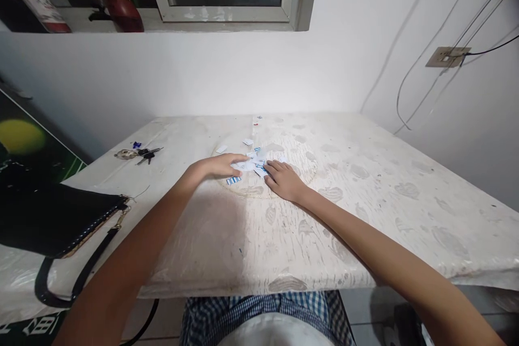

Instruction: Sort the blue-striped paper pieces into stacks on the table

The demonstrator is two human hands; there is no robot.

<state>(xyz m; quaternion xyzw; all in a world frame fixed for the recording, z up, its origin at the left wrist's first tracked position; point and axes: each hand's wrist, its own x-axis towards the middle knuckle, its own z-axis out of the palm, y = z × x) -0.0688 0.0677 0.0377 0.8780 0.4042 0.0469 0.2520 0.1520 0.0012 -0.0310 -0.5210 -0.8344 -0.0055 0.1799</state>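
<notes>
Nearest thing is a lap in blue-and-white checked cloth, tucked right up at the near edge of the worktop, which wears a shiny pale cover with grey leaf-like prints; over by the near left corner lies a flat black bag with a stitched edge, its black strap looping toward the near edge; my guess is it's parked there so it's out from under the arms, though the left forearm runs pretty close past it.

Now the hands, around the middle of the worktop, a bit nearer the far edge than the near one; the left hand comes in sideways, thumb and fingers apart; the right hand is palm down with fingers loosely spread; can't tell if a fingertip has hold of anything. Between and under them sits a loose cluster of small white paper scraps with blue print; having a hand on each side probably stops such light bits sliding off; one blue-barred scrap lies just on the near side of the left hand, and a couple of plain white scraps lie just beyond.

Toward the left edge there's a bunch of dark metal keys beside a small dark-blue piece, likely set aside; past the far edge it's white wall, then a pale-framed window with a red bottle on its ledge.
</notes>
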